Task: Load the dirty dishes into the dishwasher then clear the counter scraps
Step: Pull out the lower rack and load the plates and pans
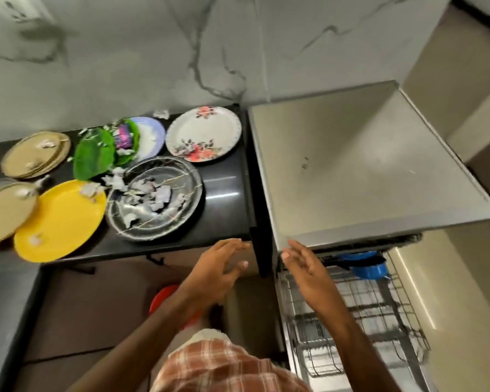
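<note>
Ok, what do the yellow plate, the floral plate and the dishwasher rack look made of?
The yellow plate looks like plastic or melamine: flat uniform colour, soft sheen. The floral plate is ceramic or melamine, glossy white with printed flowers; I cannot tell which. The rack seems coated metal wire: a thin grey grid.

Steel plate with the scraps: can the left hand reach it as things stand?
Probably yes. The left hand is open and empty just off the counter's front edge, and the steel plate lies near that edge with only bare counter between them.

Dim, soft motion blur; wide-angle edge bending.
</note>
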A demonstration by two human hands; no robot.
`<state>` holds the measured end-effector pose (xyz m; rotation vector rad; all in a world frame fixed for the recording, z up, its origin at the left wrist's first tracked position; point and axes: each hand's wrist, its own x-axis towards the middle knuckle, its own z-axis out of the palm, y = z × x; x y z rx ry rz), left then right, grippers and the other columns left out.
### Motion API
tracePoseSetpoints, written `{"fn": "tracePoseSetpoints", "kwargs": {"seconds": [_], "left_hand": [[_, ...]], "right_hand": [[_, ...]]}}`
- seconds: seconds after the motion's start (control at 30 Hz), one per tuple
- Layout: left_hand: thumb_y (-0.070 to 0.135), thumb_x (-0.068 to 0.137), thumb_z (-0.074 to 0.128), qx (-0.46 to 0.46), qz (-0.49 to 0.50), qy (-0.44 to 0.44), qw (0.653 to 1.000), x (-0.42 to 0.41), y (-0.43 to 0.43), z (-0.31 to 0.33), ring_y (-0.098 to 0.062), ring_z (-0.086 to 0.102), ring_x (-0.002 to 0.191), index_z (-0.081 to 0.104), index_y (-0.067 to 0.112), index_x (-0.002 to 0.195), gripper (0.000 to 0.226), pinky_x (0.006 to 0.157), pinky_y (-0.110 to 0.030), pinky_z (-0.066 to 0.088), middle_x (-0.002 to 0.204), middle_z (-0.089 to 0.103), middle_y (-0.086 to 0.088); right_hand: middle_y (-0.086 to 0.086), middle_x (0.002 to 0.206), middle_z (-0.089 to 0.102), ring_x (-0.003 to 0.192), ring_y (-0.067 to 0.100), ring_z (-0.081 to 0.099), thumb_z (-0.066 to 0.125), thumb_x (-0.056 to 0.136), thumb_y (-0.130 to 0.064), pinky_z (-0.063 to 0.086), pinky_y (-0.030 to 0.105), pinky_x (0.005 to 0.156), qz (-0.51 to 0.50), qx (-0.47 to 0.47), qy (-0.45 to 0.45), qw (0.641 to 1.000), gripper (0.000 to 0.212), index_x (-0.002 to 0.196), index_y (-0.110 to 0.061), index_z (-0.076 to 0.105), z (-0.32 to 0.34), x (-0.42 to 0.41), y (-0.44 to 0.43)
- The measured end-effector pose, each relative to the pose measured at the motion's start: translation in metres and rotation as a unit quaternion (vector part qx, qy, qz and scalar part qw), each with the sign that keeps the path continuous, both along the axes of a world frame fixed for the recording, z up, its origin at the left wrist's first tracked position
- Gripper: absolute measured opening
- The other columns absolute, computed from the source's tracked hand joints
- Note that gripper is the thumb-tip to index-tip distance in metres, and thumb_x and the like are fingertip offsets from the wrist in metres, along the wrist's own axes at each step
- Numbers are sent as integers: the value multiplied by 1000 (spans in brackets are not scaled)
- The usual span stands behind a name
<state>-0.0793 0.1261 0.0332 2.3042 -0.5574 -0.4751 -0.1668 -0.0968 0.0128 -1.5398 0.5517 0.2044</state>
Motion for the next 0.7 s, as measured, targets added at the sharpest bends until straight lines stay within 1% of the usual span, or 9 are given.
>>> {"fn": "tracePoseSetpoints", "kwargs": {"seconds": [0.03,0.1,0.17,0.27,0.37,0.47,0.57,0.63,0.7], "left_hand": [[32,95,68,0,19,0,1000,5,15,0,-2,52,128,61,26,136,42,108,-34,48,140,53,11],[31,95,69,4,53,5,999,14,42,-2,-3,52,127,62,27,134,40,108,-35,47,137,55,10],[33,94,69,5,95,28,995,26,71,-4,-4,54,125,63,29,132,38,108,-36,47,133,58,10],[36,94,69,2,142,63,988,46,107,-9,-8,55,126,62,30,131,38,109,-36,46,132,60,9],[36,94,69,22,155,53,986,69,138,-13,-10,52,128,62,28,132,40,109,-33,44,133,58,8],[39,94,66,68,142,30,987,89,161,-21,-12,51,130,60,25,135,43,110,-32,42,140,56,5],[48,95,61,161,117,1,980,106,181,-32,-17,43,139,53,28,143,53,115,-40,36,150,49,2],[51,96,57,200,95,6,975,114,189,-36,-19,37,144,46,27,149,59,120,-43,29,155,43,1],[54,97,53,213,69,5,975,117,196,-37,-20,33,147,42,27,151,62,122,-44,25,158,39,0]], "right_hand": [[-14,131,66,116,-9,60,63,101,-36,46,14,97,19,-3,9,1000,43,143,-32,55,-2,8,12],[-13,125,70,114,-1,66,64,101,-38,50,28,105,48,-3,24,999,40,140,-34,58,-10,23,34],[-6,120,74,111,8,70,63,101,-34,53,37,107,65,15,39,997,40,140,-28,60,-18,42,60],[1,122,73,110,15,72,61,103,-27,55,37,104,80,49,63,994,40,142,-19,57,-22,72,98],[4,123,72,110,17,72,60,104,-25,56,29,97,79,73,71,992,41,143,-15,55,-18,108,137],[8,126,70,112,20,70,61,103,-23,56,31,98,41,106,75,991,44,145,-10,53,-16,146,170],[12,131,66,115,24,68,64,102,-25,55,32,97,-14,129,93,987,51,148,-5,49,-18,178,199],[13,130,65,115,27,66,64,102,-25,55,35,99,-51,142,110,982,51,146,-3,49,-25,193,214],[14,130,64,116,29,65,65,101,-23,59,34,92,-87,158,121,976,51,145,-2,51,-31,203,226]]}}
